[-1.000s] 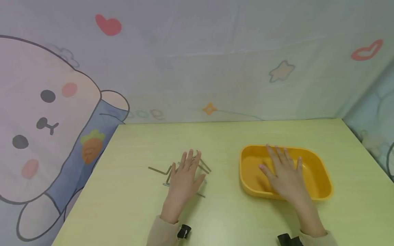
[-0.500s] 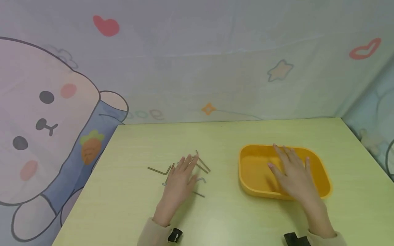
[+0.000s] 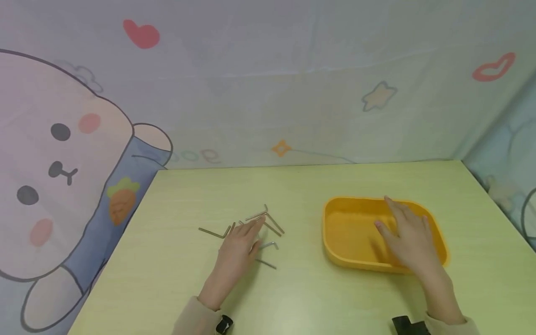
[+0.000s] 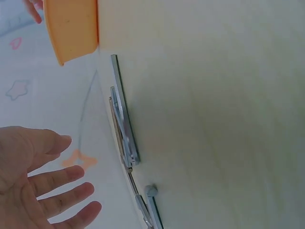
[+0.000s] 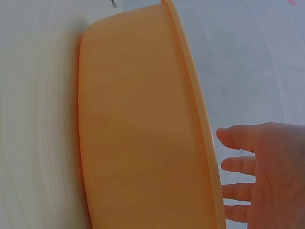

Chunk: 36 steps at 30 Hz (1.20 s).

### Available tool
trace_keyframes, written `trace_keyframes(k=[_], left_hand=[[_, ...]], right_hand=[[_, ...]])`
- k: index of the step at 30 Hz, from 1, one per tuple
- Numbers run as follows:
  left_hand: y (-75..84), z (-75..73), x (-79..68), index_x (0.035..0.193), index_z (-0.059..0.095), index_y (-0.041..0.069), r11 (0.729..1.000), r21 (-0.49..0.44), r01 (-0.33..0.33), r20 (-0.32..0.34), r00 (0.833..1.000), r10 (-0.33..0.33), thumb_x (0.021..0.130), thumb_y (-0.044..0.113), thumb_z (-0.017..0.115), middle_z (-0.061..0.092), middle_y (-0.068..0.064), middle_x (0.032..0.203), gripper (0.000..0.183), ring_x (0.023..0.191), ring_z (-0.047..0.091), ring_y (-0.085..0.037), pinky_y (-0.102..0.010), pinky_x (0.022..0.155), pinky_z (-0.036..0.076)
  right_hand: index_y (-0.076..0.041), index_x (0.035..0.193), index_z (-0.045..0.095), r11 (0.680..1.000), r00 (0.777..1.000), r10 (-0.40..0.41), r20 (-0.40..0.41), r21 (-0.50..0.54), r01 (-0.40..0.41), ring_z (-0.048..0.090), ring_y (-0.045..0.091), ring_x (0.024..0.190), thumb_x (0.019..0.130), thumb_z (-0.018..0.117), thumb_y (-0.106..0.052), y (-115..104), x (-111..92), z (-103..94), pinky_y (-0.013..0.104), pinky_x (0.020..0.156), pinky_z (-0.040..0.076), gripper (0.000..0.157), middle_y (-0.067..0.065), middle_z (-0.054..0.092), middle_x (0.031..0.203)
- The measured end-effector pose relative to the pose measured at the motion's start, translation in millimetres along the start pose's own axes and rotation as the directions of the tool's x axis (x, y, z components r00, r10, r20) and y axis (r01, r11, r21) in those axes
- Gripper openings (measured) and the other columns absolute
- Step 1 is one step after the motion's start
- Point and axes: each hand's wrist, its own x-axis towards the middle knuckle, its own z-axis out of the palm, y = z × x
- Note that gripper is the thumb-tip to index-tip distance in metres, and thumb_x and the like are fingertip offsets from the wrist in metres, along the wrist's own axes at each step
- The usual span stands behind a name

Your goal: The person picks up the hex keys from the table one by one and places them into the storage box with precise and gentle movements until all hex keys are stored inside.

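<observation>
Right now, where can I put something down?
Between the bent metal rods and the yellow tray, the table is bare, and so is the strip from the rods back to the patterned cloth. It's crowded at the rods, with the left hand over them, and at the tray, with the right hand over it.

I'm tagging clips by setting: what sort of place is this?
Probably an indoor tabletop workspace: a pale yellow-green, flat table before a pale, cloth-like backdrop printed with cartoon shapes. Thin, bent metal rods and a shallow yellow plastic-looking tray rest on the table.
</observation>
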Motion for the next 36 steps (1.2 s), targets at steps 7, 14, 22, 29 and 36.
trace_keyframes(k=[7, 14, 22, 29, 36], left_hand=[[-0.8, 6.4, 1.7, 0.119, 0.065, 0.008, 0.998, 0.033, -0.049, -0.011, 0.999, 0.049, 0.078, 0.007, 0.076, 0.069, -0.007, 0.106, 0.043, 0.094, 0.066, -0.023, -0.034, 0.081, 0.055], [-3.6, 5.3, 5.0, 0.107, 0.070, 0.008, 0.992, 0.036, -0.120, -0.008, 0.993, 0.120, 0.076, 0.004, 0.077, 0.069, -0.003, 0.095, 0.033, 0.079, 0.063, -0.018, -0.028, 0.070, 0.053], [-6.3, 8.6, 6.8, 0.102, 0.071, 0.010, 0.986, 0.066, -0.151, 0.029, 0.988, 0.149, 0.073, 0.004, 0.079, 0.064, 0.002, 0.086, 0.031, 0.067, 0.054, -0.012, -0.019, 0.056, 0.043], [-7.2, 11.6, 8.3, 0.099, 0.070, 0.010, 0.983, 0.071, -0.171, 0.062, 0.984, 0.167, 0.073, 0.004, 0.077, 0.059, 0.002, 0.080, 0.027, 0.063, 0.050, -0.012, -0.016, 0.051, 0.035], [-7.8, 16.0, 9.7, 0.100, 0.070, 0.011, 0.981, 0.085, -0.174, 0.097, 0.981, 0.165, 0.075, 0.003, 0.075, 0.059, 0.003, 0.080, 0.027, 0.061, 0.047, -0.010, -0.016, 0.050, 0.034]], right_hand=[[-0.006, 0.148, 0.033, 0.999, 0.997, -0.036, -0.068, -0.010, 0.035, 0.035, 0.057, 0.125, 0.099, 0.049, -0.033, 9, 0, -6.2, 0.075, 0.103, 0.014, 0.059, 0.035, 0.042, 0.139], [-0.003, 0.145, 0.038, 0.999, 0.995, -0.033, -0.093, -0.016, 0.032, 0.037, 0.058, 0.122, 0.099, 0.051, -0.030, 19, -2, -12.3, 0.079, 0.097, 0.017, 0.055, 0.035, 0.044, 0.137], [0.000, 0.145, 0.037, 1.000, 0.995, -0.020, -0.101, -0.014, 0.018, 0.038, 0.060, 0.119, 0.100, 0.049, -0.029, 30, -4, -16.7, 0.072, 0.095, 0.027, 0.055, 0.037, 0.044, 0.136], [-0.001, 0.146, 0.035, 1.000, 0.996, -0.003, -0.087, 0.009, 0.004, 0.033, 0.062, 0.119, 0.100, 0.049, -0.030, 42, -7, -22.5, 0.074, 0.093, 0.026, 0.056, 0.038, 0.041, 0.137], [0.003, 0.143, 0.037, 1.000, 0.997, 0.013, -0.074, -0.004, -0.014, 0.033, 0.063, 0.117, 0.099, 0.050, -0.028, 54, -11, -29.0, 0.075, 0.091, 0.027, 0.055, 0.038, 0.041, 0.136]])
